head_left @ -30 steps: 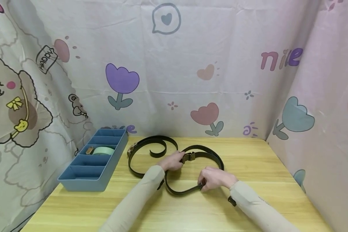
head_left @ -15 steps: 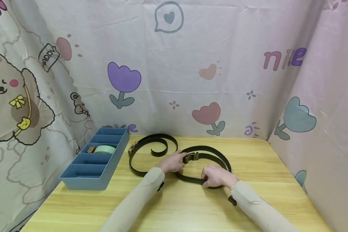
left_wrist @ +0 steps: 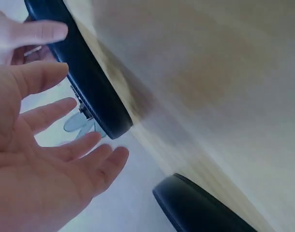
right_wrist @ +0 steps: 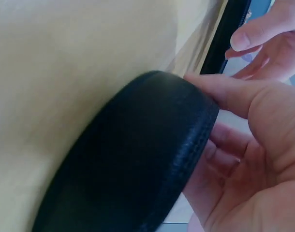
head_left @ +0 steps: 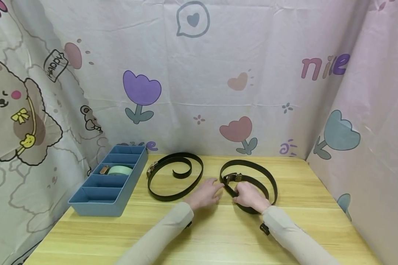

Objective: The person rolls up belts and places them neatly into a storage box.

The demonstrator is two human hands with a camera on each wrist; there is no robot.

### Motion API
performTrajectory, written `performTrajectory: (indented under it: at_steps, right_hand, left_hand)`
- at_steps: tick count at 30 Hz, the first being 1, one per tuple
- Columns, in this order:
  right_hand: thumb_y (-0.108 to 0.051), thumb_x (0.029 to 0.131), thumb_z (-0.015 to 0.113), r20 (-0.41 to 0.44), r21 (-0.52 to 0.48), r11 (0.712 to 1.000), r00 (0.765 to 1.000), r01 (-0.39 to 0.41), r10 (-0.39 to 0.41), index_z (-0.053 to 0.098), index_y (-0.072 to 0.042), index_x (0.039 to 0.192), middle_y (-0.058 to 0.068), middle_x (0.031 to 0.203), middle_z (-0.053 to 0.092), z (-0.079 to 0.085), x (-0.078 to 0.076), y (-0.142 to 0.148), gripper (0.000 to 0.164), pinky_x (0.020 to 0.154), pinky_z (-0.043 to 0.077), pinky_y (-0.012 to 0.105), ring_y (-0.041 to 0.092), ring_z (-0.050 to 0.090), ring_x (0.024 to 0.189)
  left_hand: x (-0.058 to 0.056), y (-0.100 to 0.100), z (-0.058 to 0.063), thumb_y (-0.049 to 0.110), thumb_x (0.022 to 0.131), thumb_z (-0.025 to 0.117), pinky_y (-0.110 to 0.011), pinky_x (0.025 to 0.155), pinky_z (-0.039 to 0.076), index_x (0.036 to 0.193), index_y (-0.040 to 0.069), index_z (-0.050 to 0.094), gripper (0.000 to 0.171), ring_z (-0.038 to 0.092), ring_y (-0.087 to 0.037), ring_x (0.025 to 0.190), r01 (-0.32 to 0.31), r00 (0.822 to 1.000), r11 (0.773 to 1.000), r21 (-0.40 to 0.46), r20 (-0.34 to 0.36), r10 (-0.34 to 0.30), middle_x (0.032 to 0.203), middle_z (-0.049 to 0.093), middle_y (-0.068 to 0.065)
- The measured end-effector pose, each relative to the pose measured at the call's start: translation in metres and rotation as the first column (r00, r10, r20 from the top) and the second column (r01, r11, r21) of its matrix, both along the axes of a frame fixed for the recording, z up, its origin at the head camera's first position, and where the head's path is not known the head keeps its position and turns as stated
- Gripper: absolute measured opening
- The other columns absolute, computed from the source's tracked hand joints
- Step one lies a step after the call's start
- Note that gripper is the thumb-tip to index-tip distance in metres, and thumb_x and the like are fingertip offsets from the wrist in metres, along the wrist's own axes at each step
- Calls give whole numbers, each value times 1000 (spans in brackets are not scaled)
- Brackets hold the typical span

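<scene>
Two black belts lie on the table, loosely coiled on edge. My right hand (head_left: 250,195) pinches the strap of the right belt (head_left: 264,170) at its near side, close to its metal buckle (head_left: 233,177). In the right wrist view, the thumb and fingers clasp the edge of that strap (right_wrist: 133,150). My left hand (head_left: 203,194) hovers between the two coils, fingers spread and holding nothing. In the left wrist view its palm faces the right belt's strap (left_wrist: 84,67), where the right thumb presses. The left belt (head_left: 175,197) rests beside it, its buckle (head_left: 151,169) facing left.
At the left stands a blue divided organizer (head_left: 119,206). One compartment holds a rolled pale green belt (head_left: 120,170) with a gold-coloured buckle (head_left: 104,169). A printed curtain (head_left: 199,73) hangs behind and along both sides of the wooden table (head_left: 212,239).
My left hand has let go of the right belt near the buckle and drawn back a little. The right belt has been coiled smaller and shifted right, apart from the left belt.
</scene>
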State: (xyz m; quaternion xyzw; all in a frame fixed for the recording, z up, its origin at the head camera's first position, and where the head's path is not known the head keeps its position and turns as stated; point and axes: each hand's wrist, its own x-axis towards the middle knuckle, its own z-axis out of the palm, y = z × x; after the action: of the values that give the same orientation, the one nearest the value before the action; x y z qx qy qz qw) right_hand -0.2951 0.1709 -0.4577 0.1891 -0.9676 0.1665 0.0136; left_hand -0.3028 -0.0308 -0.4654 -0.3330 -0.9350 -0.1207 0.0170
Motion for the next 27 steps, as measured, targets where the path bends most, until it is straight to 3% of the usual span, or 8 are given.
performTrajectory:
  at_steps: [4,7,11,14,18,21,24,27]
  right_hand:
    - [-19,80,79,19,-96,994,999,53,-51,61,-15,59,-10,52,48,-2,-7,2,27,50,32,24,6,39,50]
    - [-23,84,75,41,-150,989,999,10,-4,72,-17,73,-8,63,63,-2,-9,6,13,55,40,24,5,49,56]
    - [-25,92,67,133,-181,981,987,-69,94,76,-14,86,-4,68,67,3,-11,15,15,58,43,25,6,53,59]
    - [-24,93,67,159,-178,982,984,-56,85,76,-13,93,-5,73,68,10,-13,23,14,63,46,28,7,57,64]
    - [-15,88,70,3,-110,994,1000,-3,4,73,-12,103,0,91,70,14,-22,35,15,77,51,39,16,63,84]
    - [-5,85,68,-112,13,1000,994,14,-12,72,-9,109,10,107,66,13,-27,44,25,84,50,48,30,61,97]
    - [0,83,63,-112,133,990,994,35,-20,74,-9,102,14,108,64,13,-30,53,23,80,49,51,36,59,98]
    - [1,87,58,-47,176,980,996,88,-80,74,-8,99,14,105,68,13,-32,64,22,76,51,51,35,63,94]
  left_hand:
    - [7,8,-1,24,94,63,-37,94,50,146,18,45,55,59,-23,112,46,996,999,-12,79,-45,132,56,-13]
    - [13,14,-1,27,93,66,-36,95,51,145,16,43,58,60,-22,113,73,989,997,-5,133,-72,133,55,-12]
    - [18,20,-1,28,92,67,-36,98,49,138,14,43,54,58,-23,117,73,989,997,0,130,-73,132,56,-11]
    - [19,23,-2,28,92,67,-36,97,50,140,17,42,55,58,-22,117,80,990,997,-3,115,-79,133,56,-10]
    - [20,27,-4,26,92,67,-35,95,51,150,25,36,66,60,-22,115,146,988,989,-19,60,-144,134,55,-12]
    - [22,31,-5,25,92,68,-32,92,51,150,31,39,65,60,-19,109,177,984,983,-56,20,-176,129,57,-9]
    - [25,34,-7,26,92,67,-29,91,51,147,33,44,60,60,-16,108,173,985,982,-81,18,-172,128,59,-5]
    - [26,33,-7,26,92,67,-29,92,51,147,32,45,59,59,-15,109,153,988,985,-75,25,-151,130,57,-4]
